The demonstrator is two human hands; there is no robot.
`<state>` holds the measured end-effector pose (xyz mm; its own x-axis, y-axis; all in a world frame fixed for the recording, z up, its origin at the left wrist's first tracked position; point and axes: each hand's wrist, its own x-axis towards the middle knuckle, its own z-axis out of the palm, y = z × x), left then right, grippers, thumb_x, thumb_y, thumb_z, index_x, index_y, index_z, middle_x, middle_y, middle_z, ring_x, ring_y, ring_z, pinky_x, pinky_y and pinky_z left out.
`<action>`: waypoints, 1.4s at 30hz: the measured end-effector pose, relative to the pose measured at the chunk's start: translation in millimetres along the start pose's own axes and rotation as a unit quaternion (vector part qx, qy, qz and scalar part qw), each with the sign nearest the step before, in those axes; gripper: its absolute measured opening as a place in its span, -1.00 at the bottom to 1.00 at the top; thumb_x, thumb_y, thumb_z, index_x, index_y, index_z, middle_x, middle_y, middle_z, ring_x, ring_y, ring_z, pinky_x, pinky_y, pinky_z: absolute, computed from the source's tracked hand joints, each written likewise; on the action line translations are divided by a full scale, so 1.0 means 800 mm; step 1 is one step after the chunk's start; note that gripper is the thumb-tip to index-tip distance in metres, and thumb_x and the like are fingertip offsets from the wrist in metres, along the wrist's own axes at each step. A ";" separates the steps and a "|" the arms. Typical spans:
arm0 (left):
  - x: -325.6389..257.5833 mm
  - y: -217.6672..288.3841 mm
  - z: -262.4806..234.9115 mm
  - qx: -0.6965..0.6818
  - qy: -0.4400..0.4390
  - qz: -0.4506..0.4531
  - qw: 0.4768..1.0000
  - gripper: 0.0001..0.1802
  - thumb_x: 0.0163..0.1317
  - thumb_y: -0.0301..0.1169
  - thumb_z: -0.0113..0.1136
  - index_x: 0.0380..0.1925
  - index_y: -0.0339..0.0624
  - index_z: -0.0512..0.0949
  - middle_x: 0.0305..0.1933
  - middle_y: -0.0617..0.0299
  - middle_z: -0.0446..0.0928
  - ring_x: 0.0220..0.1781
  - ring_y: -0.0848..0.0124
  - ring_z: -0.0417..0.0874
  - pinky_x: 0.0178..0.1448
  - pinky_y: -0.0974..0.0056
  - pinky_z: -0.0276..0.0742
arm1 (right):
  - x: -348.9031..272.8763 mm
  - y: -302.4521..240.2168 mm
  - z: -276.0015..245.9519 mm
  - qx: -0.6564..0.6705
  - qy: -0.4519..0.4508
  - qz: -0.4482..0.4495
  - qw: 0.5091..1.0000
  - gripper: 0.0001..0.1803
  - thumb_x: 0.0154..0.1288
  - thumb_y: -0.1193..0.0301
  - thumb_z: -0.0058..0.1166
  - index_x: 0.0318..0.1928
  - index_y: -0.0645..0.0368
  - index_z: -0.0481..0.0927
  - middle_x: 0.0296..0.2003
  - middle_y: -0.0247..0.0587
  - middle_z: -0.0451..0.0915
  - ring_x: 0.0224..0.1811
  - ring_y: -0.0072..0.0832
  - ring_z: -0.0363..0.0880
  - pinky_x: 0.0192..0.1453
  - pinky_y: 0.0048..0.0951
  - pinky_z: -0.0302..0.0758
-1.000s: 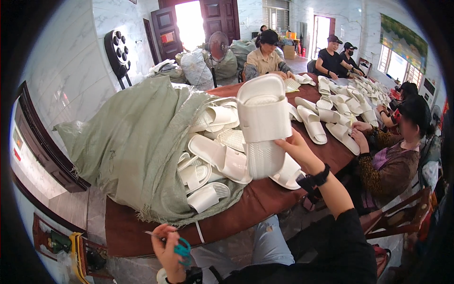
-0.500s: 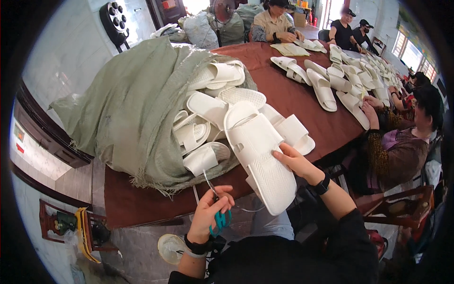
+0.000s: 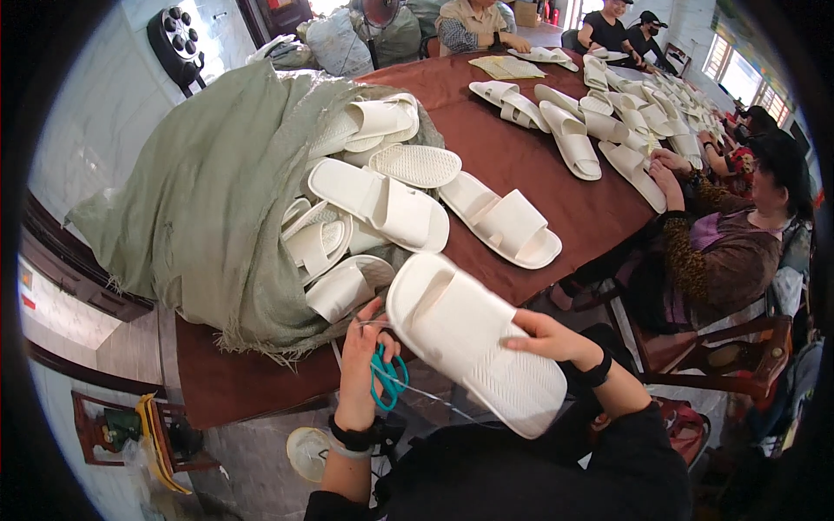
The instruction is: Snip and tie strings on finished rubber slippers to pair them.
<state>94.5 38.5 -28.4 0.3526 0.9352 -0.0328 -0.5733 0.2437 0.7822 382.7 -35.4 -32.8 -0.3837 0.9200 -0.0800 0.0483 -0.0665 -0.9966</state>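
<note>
In my right hand (image 3: 556,339) is a white slipper (image 3: 443,313), tilted, its strap towards the sack and its sole end towards me; the fingers close round its edge. My left hand (image 3: 358,360) is closed on scissors with teal handles (image 3: 388,380), beside the toe of that slipper; their blades are hard to make out. A thin pale string (image 3: 434,400) runs from near the scissors down under the slipper. Just beyond my hands, white slippers (image 3: 382,204) spill from the mouth of a grey-green woven sack (image 3: 217,200). One more slipper (image 3: 504,221) lies on the brown cloth right of them.
The brown-covered table (image 3: 539,286) stretches away to the far right, with many white slippers (image 3: 569,139) on it. Several people sit around it, one close on my right (image 3: 721,252). A wooden chair (image 3: 712,365) stands at right. A yellowish round stool (image 3: 307,453) is below my left arm.
The held slipper has come nearer to me and turned flatter, with my right hand. My left hand has moved up towards its toe with the scissors. The whole view has shifted slightly.
</note>
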 end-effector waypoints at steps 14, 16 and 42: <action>-0.032 0.001 -0.012 0.164 0.193 0.048 0.966 -0.78 0.22 -0.42 0.16 -0.18 -0.30 0.46 -0.25 0.24 0.53 -0.27 0.53 0.55 -0.23 0.44 0.45 | -0.042 -0.030 -0.014 -0.121 -0.005 0.025 0.992 -0.52 0.17 0.18 0.23 -0.01 0.22 0.46 -0.37 -0.30 0.58 -0.34 -0.62 0.49 -0.27 -0.58 0.37; -0.029 0.007 -0.008 0.186 0.199 0.089 0.958 -0.77 0.23 -0.40 0.15 -0.17 -0.29 0.45 -0.23 0.24 0.53 -0.26 0.52 0.56 -0.24 0.44 0.46 | -0.049 -0.033 -0.026 -0.064 0.045 0.038 0.996 -0.54 0.14 0.34 0.26 0.00 0.22 0.40 -0.35 -0.31 0.53 -0.26 -0.64 0.48 -0.19 -0.58 0.39; -0.015 -0.110 0.018 0.082 0.109 -0.111 0.984 -0.59 0.29 -0.50 0.06 0.11 -0.29 0.24 0.07 0.12 0.42 0.09 0.40 0.45 0.14 0.33 0.36 | -0.022 -0.033 -0.064 0.426 0.282 -0.110 0.853 -0.44 0.42 0.11 -0.18 0.20 0.32 0.30 0.13 -0.07 0.44 0.14 -0.39 0.45 0.18 -0.34 0.43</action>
<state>151.8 1.9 -88.0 0.2784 0.9008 -0.3332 -0.3668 0.4204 0.8299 435.2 -30.1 -4.4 0.2192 0.9698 -0.1069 -0.7472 0.0964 -0.6575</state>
